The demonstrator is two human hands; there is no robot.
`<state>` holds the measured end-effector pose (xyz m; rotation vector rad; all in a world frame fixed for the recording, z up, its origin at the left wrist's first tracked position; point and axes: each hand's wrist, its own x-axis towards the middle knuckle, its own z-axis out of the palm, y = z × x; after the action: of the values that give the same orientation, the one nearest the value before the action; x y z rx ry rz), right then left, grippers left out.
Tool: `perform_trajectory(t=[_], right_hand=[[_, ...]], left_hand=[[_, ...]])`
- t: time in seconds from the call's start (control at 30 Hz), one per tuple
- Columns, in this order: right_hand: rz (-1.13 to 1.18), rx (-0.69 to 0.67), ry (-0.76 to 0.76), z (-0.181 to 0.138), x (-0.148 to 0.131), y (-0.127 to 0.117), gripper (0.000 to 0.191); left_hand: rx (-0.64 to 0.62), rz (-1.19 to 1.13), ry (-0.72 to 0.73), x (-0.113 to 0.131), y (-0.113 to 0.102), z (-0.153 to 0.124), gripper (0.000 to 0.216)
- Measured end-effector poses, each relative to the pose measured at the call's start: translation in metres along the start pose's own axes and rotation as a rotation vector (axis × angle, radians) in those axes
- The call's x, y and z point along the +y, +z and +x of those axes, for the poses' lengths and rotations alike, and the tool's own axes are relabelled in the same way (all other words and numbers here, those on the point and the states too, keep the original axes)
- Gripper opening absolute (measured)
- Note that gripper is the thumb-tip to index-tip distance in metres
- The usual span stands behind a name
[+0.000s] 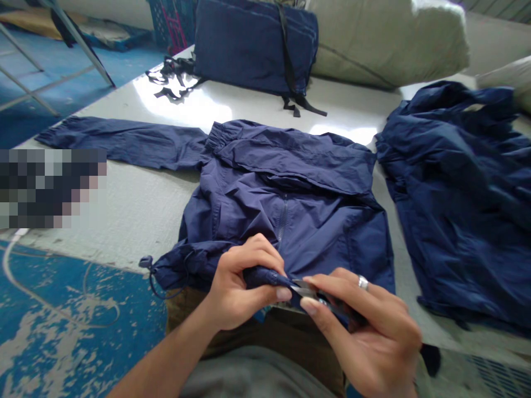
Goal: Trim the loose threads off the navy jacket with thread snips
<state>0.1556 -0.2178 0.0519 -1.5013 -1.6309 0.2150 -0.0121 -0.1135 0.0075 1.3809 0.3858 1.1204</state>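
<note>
Worn blue-painted flooring (136, 326) shows left of a long white tabletop (145, 204), at whose far side a bulging olive-grey sack (381, 38) hides its contents, while a dark teal plastic crate (160, 16) stands beyond, what it holds too unclear to tell. Spread on the near part of the table, a navy zip-front jacket of thin crinkled fabric (323, 221) lies directly before both hands, the left hand (244, 282) pinching its bunched near edge. Closed around small dark-handled metal snips (305, 290), the right hand (369, 326) brings the blades against that edge, just beside the left thumb.
</note>
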Motion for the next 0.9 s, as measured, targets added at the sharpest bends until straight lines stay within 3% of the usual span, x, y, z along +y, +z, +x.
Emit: perform_trajectory(t=[0.23, 0.4, 0.53, 0.63, 0.9], right_hand=[[0.028, -0.049, 0.029, 0.005, 0.002, 0.001, 0.013], [-0.048, 0.009, 0.069, -0.004, 0.0, -0.001, 0.015], [-0.149, 0.077, 0.131, -0.012, -0.006, 0.0, 0.017], [-0.133, 0.046, 0.092, -0.012, -0.01, 0.001, 0.017], [-0.19, 0.062, -0.065, 0.002, -0.01, 0.001, 0.012]], left_hand=[[-0.004, 0.017, -0.012, 0.0, 0.0, 0.0, 0.019], [-0.014, 0.051, -0.031, -0.001, 0.0, -0.002, 0.016], [0.062, -0.016, -0.176, -0.001, 0.004, -0.004, 0.036], [0.111, -0.059, -0.219, -0.002, 0.007, -0.006, 0.041], [0.136, 0.026, -0.09, -0.009, 0.006, -0.008, 0.029]])
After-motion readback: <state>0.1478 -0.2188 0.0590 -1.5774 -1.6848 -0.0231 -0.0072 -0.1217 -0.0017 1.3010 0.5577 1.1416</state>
